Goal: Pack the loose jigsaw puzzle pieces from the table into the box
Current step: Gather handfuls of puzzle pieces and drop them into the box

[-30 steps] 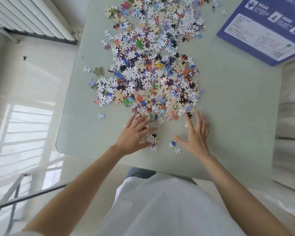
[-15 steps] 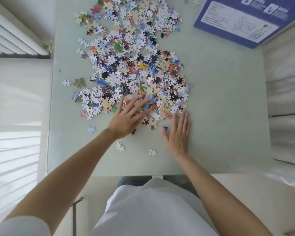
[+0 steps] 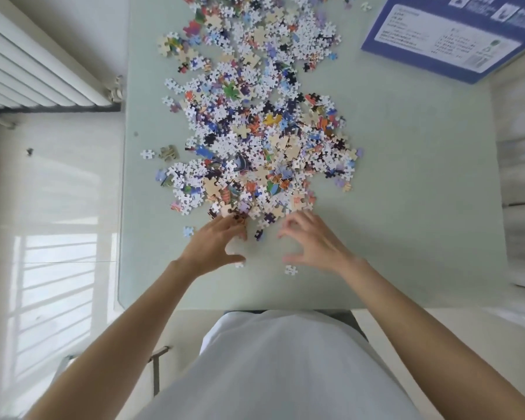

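A big heap of loose jigsaw pieces point(image 3: 255, 125) covers the middle of the pale green table point(image 3: 406, 192). The blue box point(image 3: 443, 40) lies at the far right corner, its printed side up. My left hand point(image 3: 215, 244) is at the near edge of the heap, its fingers curled round a few pieces. To its right, my right hand point(image 3: 312, 244) hovers just short of the heap with bent fingers, the thumb held apart, and I see nothing in it. A dark piece point(image 3: 259, 234) lies between the two hands. One white piece point(image 3: 291, 270) sits under the right thumb.
Stray pieces lie left of the heap, a blue one point(image 3: 188, 231) and a white one point(image 3: 147, 154). A white radiator point(image 3: 43, 65) runs along the left wall. The table's near edge point(image 3: 255, 307) is right at my body. Bare tabletop lies between heap and box.
Both hands have drawn back from the heap toward me. Their flat, spread fingers have curled, the left hand closing on pieces at the heap's near edge.
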Available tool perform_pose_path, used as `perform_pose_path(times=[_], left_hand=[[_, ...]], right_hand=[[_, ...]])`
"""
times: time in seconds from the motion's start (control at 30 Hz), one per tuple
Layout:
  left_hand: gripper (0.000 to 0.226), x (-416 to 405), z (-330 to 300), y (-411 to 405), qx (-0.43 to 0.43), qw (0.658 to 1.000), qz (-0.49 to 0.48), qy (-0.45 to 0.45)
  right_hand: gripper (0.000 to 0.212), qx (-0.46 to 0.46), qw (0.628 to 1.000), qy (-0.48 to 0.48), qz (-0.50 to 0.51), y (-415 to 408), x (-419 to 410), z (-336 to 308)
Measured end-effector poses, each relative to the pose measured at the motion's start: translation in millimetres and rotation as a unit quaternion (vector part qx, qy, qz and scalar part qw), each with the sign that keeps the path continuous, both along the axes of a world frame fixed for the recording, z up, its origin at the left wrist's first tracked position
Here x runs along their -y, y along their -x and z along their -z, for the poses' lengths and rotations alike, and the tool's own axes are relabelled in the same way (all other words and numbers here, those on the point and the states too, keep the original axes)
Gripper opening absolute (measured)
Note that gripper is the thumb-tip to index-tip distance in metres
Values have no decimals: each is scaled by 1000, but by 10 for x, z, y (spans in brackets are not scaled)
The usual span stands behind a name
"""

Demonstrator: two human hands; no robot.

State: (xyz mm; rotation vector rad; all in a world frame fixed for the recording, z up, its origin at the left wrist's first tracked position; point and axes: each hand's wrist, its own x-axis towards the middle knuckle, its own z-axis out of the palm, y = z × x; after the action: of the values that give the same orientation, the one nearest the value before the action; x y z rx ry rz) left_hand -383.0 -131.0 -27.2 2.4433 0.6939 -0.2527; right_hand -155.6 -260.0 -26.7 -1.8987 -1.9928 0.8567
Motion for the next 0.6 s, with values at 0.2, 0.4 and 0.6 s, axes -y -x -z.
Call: perform_pose_path(times=[0.2, 0.4, 0.6], left_hand=[[50, -98, 141, 119, 10, 996, 5, -87], [19, -405, 107, -126, 115, 965, -214, -100], [31, -169, 11, 273, 53, 931, -343, -114]], right_hand=[[78, 125, 992, -26, -18, -79, 106, 231], [27, 37, 946, -74, 314, -210, -254, 87], [40, 73, 956, 158, 238, -181, 293, -72]])
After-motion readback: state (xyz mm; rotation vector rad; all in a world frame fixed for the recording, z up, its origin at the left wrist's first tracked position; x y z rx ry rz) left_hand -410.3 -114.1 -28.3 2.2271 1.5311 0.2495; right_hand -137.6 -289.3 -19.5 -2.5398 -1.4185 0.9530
